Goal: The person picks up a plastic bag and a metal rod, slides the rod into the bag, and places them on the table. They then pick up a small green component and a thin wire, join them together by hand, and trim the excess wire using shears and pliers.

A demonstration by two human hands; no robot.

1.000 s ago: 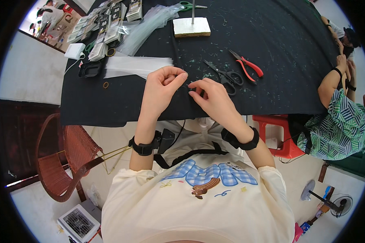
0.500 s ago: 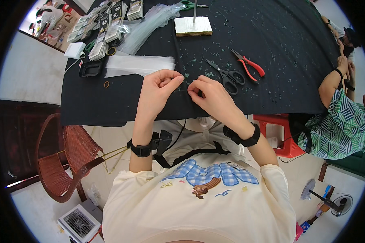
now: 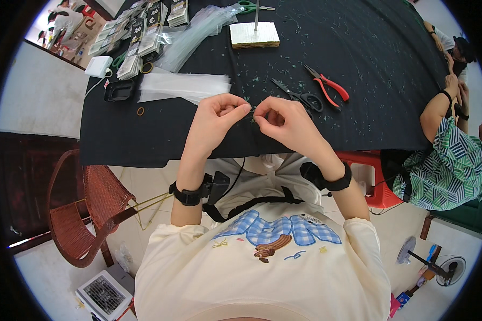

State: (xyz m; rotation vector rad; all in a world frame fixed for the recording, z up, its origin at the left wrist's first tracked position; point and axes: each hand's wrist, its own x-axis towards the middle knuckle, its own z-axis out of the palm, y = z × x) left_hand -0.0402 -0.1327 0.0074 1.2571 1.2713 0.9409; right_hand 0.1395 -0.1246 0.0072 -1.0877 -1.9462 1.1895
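My left hand (image 3: 218,120) is closed in a pinch over the near part of the black tablecloth (image 3: 128,139). Facing it across a small gap, my right hand (image 3: 288,124) pinches too, thumb against forefinger. What the fingertips hold, if anything, is too small to make out. Black-handled scissors (image 3: 307,99) lie just beyond my right hand, partly covered by it. Beside them are red-handled pliers (image 3: 333,90). Flat clear plastic sleeves (image 3: 185,86) rest beyond my left hand. Small green scraps (image 3: 284,80) are scattered around the scissors.
A white block (image 3: 254,35) with an upright metal rod stands at the back. Packaged bundles (image 3: 139,40), more clear sleeves (image 3: 198,35) and green-handled scissors (image 3: 246,6) lie far left. A small black tray (image 3: 119,90) sits at left. Another person's arm (image 3: 439,109) rests at the right edge.
Both hands have shifted slightly to the right, still pinched, and their fingertips are a little closer together. My right hand now covers more of the scissors' handles.
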